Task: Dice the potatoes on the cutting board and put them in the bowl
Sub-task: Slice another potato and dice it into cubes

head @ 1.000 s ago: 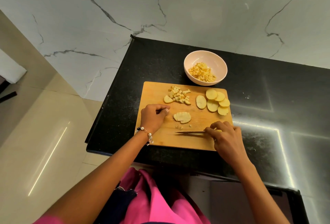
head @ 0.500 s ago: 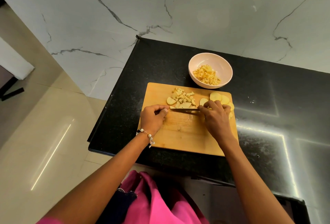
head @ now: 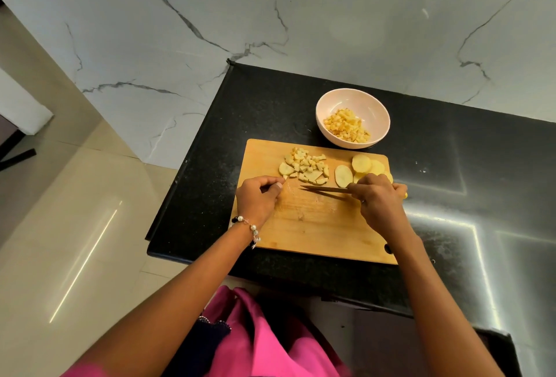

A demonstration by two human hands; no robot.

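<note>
Wooden cutting board (head: 313,226) matt; black stone counter (head: 451,166) glossy, speckled; bowl (head: 352,100) smooth, glossy.

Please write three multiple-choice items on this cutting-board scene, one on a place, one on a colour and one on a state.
1. Where does the bowl stand?
A. on the black counter beyond the cutting board
B. on the cutting board
C. on the floor

2. What colour is the cutting board?
A. white
B. light wood
C. green

3. What is the right hand doing?
A. resting flat on the counter
B. lifting the bowl
C. holding the knife

Answers:
1 A: the bowl sits on the counter past the board's far edge.
2 B: its surface is pale wood.
3 C: its fingers curl round the handle, and the knife blade points toward the left hand.
</note>
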